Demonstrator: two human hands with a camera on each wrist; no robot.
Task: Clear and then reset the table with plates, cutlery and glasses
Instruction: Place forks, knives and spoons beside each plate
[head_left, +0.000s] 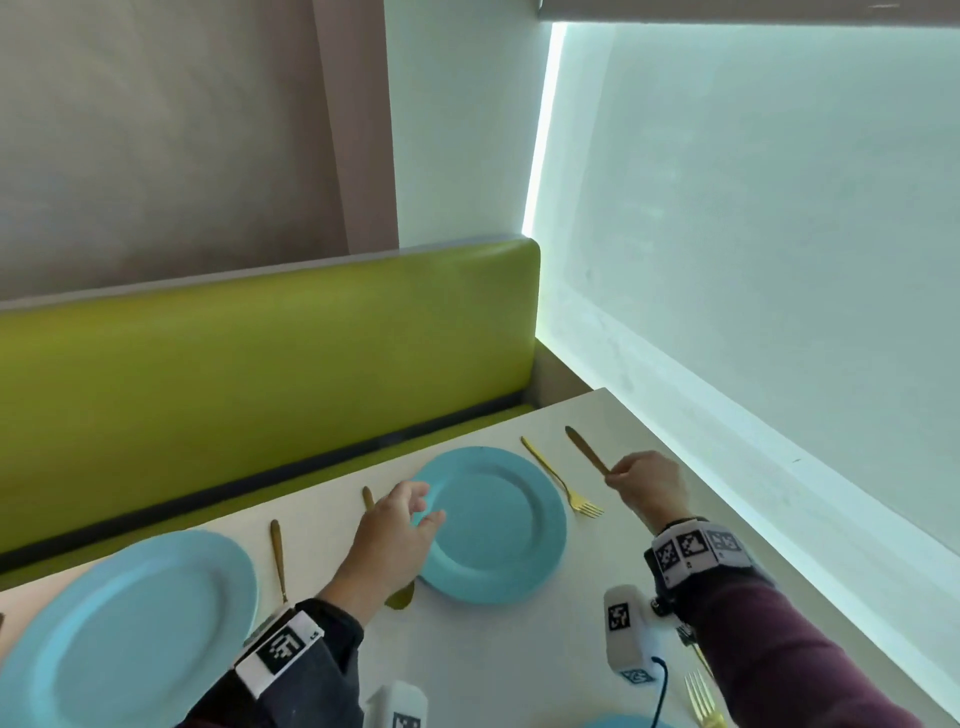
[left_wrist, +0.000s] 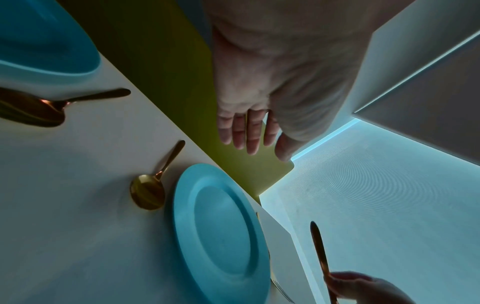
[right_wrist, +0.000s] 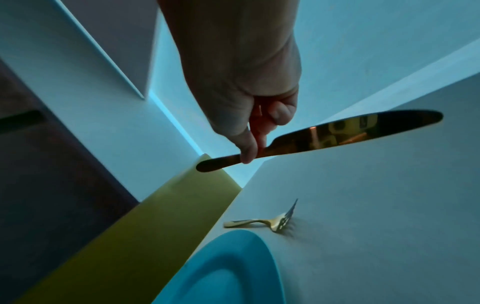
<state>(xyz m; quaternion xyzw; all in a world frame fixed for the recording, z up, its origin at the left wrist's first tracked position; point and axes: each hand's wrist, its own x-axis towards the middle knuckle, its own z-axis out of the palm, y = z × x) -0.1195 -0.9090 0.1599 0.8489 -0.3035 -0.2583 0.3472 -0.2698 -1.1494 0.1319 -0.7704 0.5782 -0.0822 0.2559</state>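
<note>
From my head camera: my right hand (head_left: 649, 486) pinches a gold knife (head_left: 586, 449) by one end above the white table (head_left: 519, 649), near the wall side, its other end pointing toward the far edge. A gold fork (head_left: 562, 485) lies on the table between the knife and the blue plate (head_left: 493, 525). My left hand (head_left: 397, 525) hovers at the plate's left rim, fingers loosely spread and holding nothing; whether they touch the rim I cannot tell. A gold spoon (head_left: 395, 592) lies mostly hidden under that hand, and a second spoon (head_left: 279, 558) lies further left, beside a second blue plate (head_left: 124, 629). Another fork (head_left: 704, 699) sits at the bottom right. A green bench (head_left: 260, 374) runs along the table's far edge.

From my left wrist: my left hand (left_wrist: 259, 102) is open, fingers (left_wrist: 253, 133) straight and close together, gripping nothing, above the table edge. Below it the plate (left_wrist: 223, 232) rests flat with a spoon (left_wrist: 153, 185) just beside its rim. My right hand (left_wrist: 363, 288) shows in the lower corner holding the knife (left_wrist: 320, 257) upright.

From my right wrist: thumb and fingers (right_wrist: 246, 148) clamp the knife (right_wrist: 324, 137) near the joint of handle and blade, clear of the table. The fork (right_wrist: 270, 221) lies below, near the plate (right_wrist: 228, 271).
</note>
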